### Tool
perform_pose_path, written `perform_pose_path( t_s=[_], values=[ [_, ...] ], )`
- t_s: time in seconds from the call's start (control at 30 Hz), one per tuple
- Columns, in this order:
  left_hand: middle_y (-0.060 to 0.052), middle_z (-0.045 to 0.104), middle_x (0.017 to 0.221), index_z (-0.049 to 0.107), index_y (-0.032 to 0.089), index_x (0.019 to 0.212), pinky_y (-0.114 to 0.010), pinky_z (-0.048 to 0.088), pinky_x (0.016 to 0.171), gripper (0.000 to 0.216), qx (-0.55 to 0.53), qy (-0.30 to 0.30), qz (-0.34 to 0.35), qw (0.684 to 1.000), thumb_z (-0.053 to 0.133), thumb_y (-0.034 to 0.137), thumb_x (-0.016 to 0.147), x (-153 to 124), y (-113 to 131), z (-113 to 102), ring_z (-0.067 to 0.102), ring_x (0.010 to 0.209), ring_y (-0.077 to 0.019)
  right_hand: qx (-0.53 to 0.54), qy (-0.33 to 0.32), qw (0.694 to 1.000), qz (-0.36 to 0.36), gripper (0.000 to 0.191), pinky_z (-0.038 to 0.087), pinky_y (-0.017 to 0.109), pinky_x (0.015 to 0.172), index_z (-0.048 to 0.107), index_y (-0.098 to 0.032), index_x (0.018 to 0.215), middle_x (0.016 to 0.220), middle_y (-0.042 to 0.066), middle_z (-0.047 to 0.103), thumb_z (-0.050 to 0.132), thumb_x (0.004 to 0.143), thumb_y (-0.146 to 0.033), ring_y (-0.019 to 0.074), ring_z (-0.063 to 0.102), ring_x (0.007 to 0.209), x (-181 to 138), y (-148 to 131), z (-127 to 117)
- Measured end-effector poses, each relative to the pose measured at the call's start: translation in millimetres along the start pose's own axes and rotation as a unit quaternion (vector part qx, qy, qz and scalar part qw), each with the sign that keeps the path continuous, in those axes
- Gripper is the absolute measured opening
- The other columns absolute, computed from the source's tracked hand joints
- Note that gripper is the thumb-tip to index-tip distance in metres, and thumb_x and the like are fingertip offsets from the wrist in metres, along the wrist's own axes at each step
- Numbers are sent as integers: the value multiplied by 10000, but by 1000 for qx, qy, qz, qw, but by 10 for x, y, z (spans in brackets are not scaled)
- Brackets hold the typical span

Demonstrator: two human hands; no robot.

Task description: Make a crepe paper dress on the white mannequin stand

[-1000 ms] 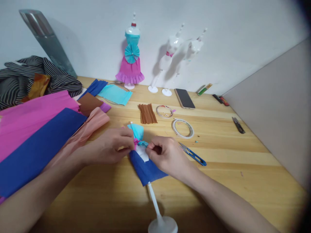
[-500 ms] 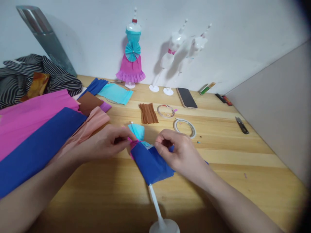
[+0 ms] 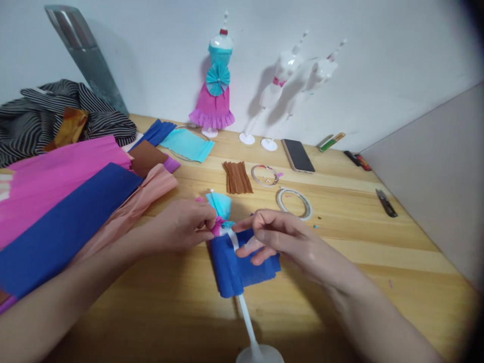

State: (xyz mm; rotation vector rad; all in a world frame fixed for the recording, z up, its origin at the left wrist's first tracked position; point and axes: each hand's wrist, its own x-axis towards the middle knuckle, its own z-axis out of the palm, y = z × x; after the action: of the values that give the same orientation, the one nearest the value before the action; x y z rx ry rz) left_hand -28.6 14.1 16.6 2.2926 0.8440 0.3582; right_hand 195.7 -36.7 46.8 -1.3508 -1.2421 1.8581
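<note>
A small white mannequin [image 3: 247, 322] on a stand lies tilted towards me at the table's middle. It wears a turquoise paper top [image 3: 219, 204], a pink waistband and a blue crepe-paper skirt [image 3: 230, 264]. My left hand [image 3: 185, 227] pinches the doll at its waist, fingers closed. My right hand [image 3: 282, 239] rests on the blue skirt's right half, fingers stretched out and pressing the paper against the body. A white strip shows between the skirt's two flaps.
Pink, blue and peach crepe sheets [image 3: 68, 201] lie at left, striped cloth [image 3: 71, 113] behind. A dressed mannequin [image 3: 216, 85] and two bare ones [image 3: 282, 75] stand by the wall. Brown pleated paper [image 3: 237, 177], tape rings [image 3: 295, 201], a phone [image 3: 298, 155] and snips [image 3: 386, 202] lie around.
My right hand has opened from a pinch and now lies flat over the blue skirt, which has been wrapped further round the doll. The view shifted slightly to the left.
</note>
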Motion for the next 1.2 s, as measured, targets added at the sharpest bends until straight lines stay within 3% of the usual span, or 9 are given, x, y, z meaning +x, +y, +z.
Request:
perform_pose_path(
  t_s=[0.17,0.27,0.47,0.8,1.0,1.2],
  values=[
    [28,596,651,596,151,718,-204,281,535,79,58,21,17,998,577,154,795,-7,-26,111,476,572,-81,-59,-61,996,-1,294,555,269,694,470,-169,709,1010,118,677,627,803,-399,185,692,848,-28,15,37],
    [16,601,668,584,157,719,-214,288,541,117,91,33,30,995,541,175,826,-6,-21,140,510,614,-101,-110,-101,989,0,238,559,281,684,448,-181,715,875,86,693,572,845,-337,165,679,784,-50,37,72],
    [9,570,631,556,157,668,-244,273,537,178,140,42,50,988,502,157,838,-7,-6,164,486,587,-113,-170,-95,981,-8,150,554,270,636,468,-181,731,795,56,684,537,840,-258,151,666,712,-57,15,64],
    [34,472,559,467,154,580,-244,239,535,248,74,44,1,996,474,131,827,6,-42,171,386,535,-87,-192,-99,976,-23,118,505,232,575,442,-187,741,688,19,638,527,823,-192,156,666,669,-34,60,46],
    [46,405,516,428,150,543,-243,209,516,287,52,39,-2,998,465,148,827,17,-72,182,331,505,-77,-271,-68,958,-60,140,476,224,581,435,-195,702,683,10,616,520,796,-137,158,643,674,-49,44,56],
    [19,532,605,546,160,738,-236,237,512,126,84,47,-48,994,476,182,840,-36,63,154,431,535,-102,-285,-66,953,-79,133,447,218,547,438,-193,697,727,11,609,514,782,-125,132,586,619,-60,21,47]
  ],
)
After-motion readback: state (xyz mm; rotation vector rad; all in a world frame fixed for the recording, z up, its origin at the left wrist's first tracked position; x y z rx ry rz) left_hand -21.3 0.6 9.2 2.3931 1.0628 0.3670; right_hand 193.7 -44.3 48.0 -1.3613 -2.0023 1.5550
